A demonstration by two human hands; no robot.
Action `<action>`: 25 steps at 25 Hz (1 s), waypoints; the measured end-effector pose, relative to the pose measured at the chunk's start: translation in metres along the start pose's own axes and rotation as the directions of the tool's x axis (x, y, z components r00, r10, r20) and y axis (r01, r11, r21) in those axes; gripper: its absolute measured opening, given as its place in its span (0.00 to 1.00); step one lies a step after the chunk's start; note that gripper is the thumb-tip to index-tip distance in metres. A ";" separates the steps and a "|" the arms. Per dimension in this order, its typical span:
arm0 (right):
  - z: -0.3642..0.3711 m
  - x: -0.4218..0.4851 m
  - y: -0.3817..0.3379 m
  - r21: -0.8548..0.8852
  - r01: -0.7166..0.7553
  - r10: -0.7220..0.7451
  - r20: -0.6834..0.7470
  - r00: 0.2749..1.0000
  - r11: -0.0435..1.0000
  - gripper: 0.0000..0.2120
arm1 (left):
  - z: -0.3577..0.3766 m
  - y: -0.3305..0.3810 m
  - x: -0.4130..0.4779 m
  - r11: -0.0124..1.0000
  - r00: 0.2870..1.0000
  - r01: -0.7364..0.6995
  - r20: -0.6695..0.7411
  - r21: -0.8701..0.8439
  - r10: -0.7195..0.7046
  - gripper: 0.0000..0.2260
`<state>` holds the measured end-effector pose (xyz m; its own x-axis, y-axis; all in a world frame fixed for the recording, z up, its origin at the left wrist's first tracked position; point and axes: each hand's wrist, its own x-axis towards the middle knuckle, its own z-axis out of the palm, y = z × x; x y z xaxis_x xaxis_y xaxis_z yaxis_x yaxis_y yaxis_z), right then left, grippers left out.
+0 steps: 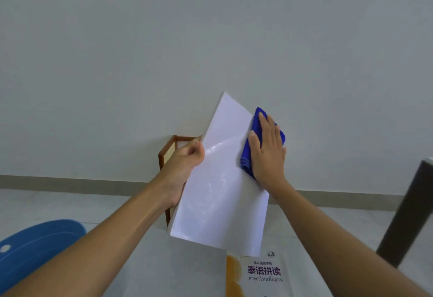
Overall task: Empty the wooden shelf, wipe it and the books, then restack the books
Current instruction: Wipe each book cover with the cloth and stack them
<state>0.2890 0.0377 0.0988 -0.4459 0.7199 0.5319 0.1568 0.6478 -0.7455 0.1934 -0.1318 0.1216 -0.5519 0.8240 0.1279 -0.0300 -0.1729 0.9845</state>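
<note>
Glossy white book, flat, rectangular, tilted; left hand grips its edge, fingers curled. Right hand, fingers straight, presses folded blue terry cloth on cover. Wooden shelf behind.

You can read "泰语拼读" on the lying book; above it, perhaps "华人语言学校"; Thai script runs beneath.
</note>
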 end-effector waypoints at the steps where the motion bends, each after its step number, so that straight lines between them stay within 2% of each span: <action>1: -0.003 0.001 0.007 0.038 -0.008 0.009 -0.033 0.999 0.999 0.24 | 0.000 0.000 0.000 1.000 1.000 -0.007 0.007 0.010 0.007 0.16; 4: -0.012 0.003 0.020 0.101 -0.028 0.041 -0.130 0.991 0.995 0.22 | 0.003 0.001 0.001 0.999 0.999 -0.030 0.027 0.018 0.029 0.16; 6: -0.021 0.005 0.020 0.231 -0.153 0.194 -0.163 0.967 0.961 0.19 | 0.003 0.000 0.004 0.998 0.998 -0.051 0.029 0.020 0.051 0.10; 8: -0.031 0.006 0.022 0.313 -0.294 0.354 -0.154 0.923 0.903 0.16 | -0.001 -0.002 0.006 0.994 0.997 -0.072 0.026 0.079 0.070 0.12; 11: -0.041 0.003 0.031 0.230 -0.414 0.459 -0.201 0.865 0.881 0.15 | -0.006 -0.004 0.006 0.989 0.997 -0.077 -0.006 0.130 0.078 0.19; 13: -0.044 -0.001 0.032 0.241 -0.456 0.506 -0.223 0.833 0.857 0.15 | -0.004 -0.007 0.004 0.990 0.995 -0.084 -0.038 0.112 0.089 0.13; 14: -0.044 -0.003 0.032 0.258 -0.440 0.494 -0.207 0.844 0.860 0.16 | -0.002 -0.007 0.002 0.987 0.993 -0.100 -0.053 0.126 0.107 0.10; 17: -0.034 -0.007 0.018 0.227 -0.337 0.350 -0.017 0.937 0.914 0.17 | 0.002 -0.013 -0.001 0.946 0.987 -0.090 -0.097 0.312 0.125 0.11; 19: -0.022 -0.009 0.004 0.181 -0.329 0.295 0.194 0.936 0.927 0.15 | 0.003 -0.019 0.000 0.876 0.985 -0.021 -0.140 0.482 0.100 0.13; 22: -0.004 -0.018 -0.012 0.216 -0.477 0.363 0.411 0.836 0.852 0.16 | 0.004 -0.024 0.001 0.820 0.989 0.007 -0.128 0.573 0.081 0.15; 24: 0.001 -0.018 -0.018 0.297 -0.626 0.457 0.476 0.752 0.721 0.10 | 0.004 -0.025 0.000 0.791 0.998 -0.028 -0.027 0.611 0.056 0.15; 25: 0.000 -0.018 -0.022 0.316 -0.673 0.480 0.508 0.715 0.668 0.11 | 0.005 -0.026 -0.001 0.759 0.998 -0.058 0.053 0.649 0.032 0.14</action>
<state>0.2936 0.0105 0.1058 -0.6912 0.6995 -0.1815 0.1264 -0.1303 -0.9834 0.1987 -0.1257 0.0969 -0.5079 0.8454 0.1653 0.5500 0.1706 0.8176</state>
